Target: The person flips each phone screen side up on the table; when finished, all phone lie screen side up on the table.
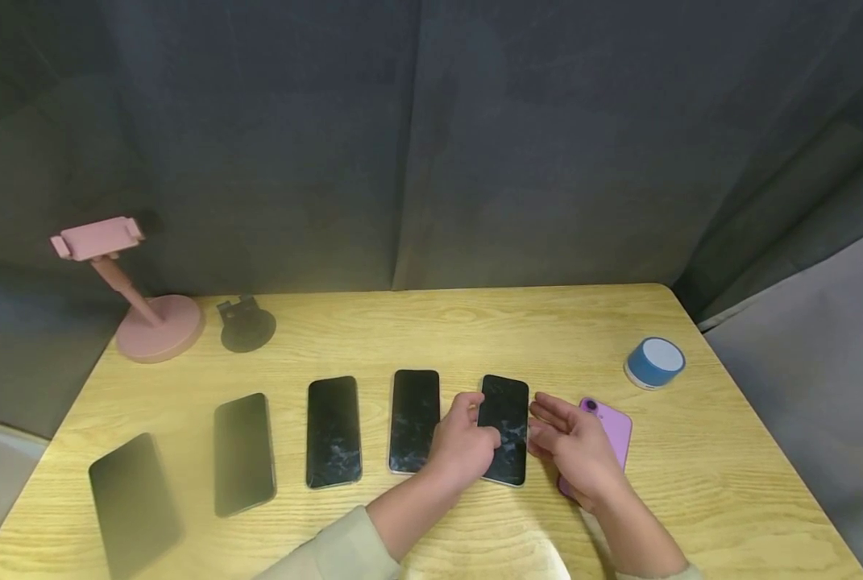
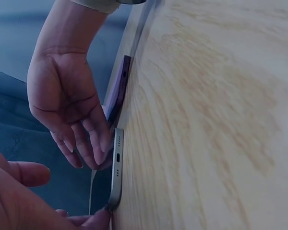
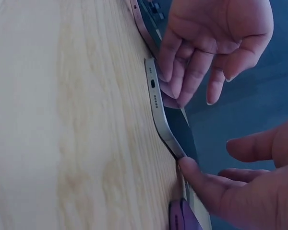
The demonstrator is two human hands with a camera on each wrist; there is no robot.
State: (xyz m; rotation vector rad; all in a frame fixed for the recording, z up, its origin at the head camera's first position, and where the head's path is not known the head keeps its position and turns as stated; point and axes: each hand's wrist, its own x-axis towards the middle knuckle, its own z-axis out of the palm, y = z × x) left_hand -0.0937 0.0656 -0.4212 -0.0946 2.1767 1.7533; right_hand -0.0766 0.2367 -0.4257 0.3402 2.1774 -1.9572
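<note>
A smartphone (image 1: 507, 407) with a black screen lies face up on the wooden table, between my two hands. On its left edge rest the loosely bent fingers of my left hand (image 1: 463, 447), with the thumb over the screen. My right hand (image 1: 583, 451) has its fingers extended at the opposite edge, over part of a purple phone (image 1: 616, 427) lying back up. From the right wrist view, the middle phone's silver bottom edge (image 3: 158, 105) shows between the relaxed left hand (image 3: 216, 38) and the right fingertips.
To the left, several more phones lie in a row, the nearest a black-screened one (image 1: 414, 419). A pink phone stand (image 1: 159, 326) and a small dark stand (image 1: 246, 326) are at the back left. At the back right sits a blue round speaker (image 1: 654, 362). Dark curtain (image 1: 402, 145) hangs behind.
</note>
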